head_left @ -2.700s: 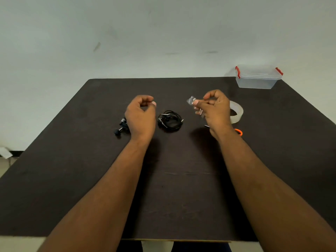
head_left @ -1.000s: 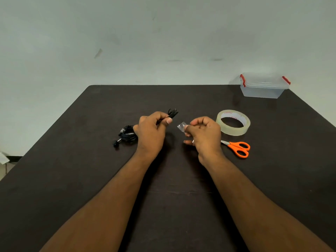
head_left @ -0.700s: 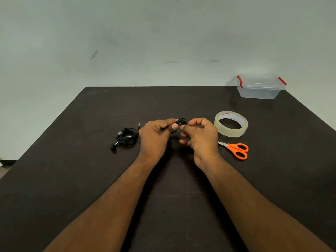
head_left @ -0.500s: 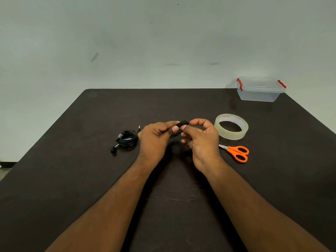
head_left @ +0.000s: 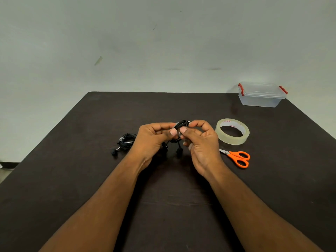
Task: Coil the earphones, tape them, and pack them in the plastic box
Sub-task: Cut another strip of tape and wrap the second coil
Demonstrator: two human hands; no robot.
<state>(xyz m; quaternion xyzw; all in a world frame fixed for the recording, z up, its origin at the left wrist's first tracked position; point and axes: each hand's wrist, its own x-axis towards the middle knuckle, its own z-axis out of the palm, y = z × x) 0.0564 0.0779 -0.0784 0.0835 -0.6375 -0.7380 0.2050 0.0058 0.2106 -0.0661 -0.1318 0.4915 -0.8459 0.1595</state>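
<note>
I pinch the coiled earphones (head_left: 179,132) between my left hand (head_left: 154,139) and right hand (head_left: 201,142), fingers closed on the bundle, just left of the tape roll (head_left: 232,131). Taping looks underway. Another coiled set (head_left: 126,141) lies farther left. Packing remains: the plastic box (head_left: 261,95), beyond the roll, is lidded.

Both hands, left hand (head_left: 151,140) and right hand (head_left: 201,142), pinched the coiled earphones (head_left: 179,132) above the counter (head_left: 72,179), earbuds dangling.
</note>
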